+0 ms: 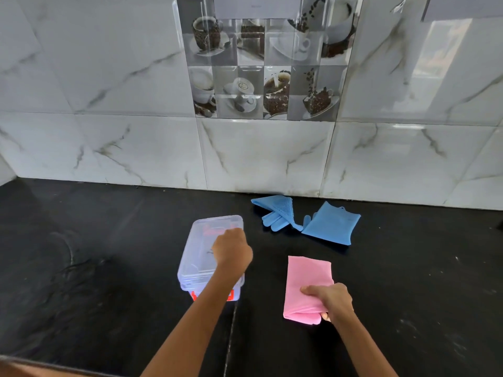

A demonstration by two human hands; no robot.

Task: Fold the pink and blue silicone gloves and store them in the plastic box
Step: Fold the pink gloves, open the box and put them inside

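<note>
Left hand (231,250) seemingly grips the plastic box (198,257) lid; right hand (328,299) pinches the folded pink glove (307,278).

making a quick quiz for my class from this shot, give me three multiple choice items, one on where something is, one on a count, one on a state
1. Where do the blue gloves lie?
A. inside the plastic box
B. on the counter near the tiled wall
C. under the pink glove

2. How many blue gloves show?
A. one
B. two
C. four

3. What is the right hand doing?
A. gripping the pink glove
B. resting open on the counter
C. lifting a blue glove

Answers:
1 B: the blue gloves sit on the black counter close to the tiled wall, beyond the plastic box.
2 B: two blue pieces lie side by side, one with its fingers showing.
3 A: the right hand has its fingers closed on the near end of the folded pink glove, while the left hand is at the box.
</note>
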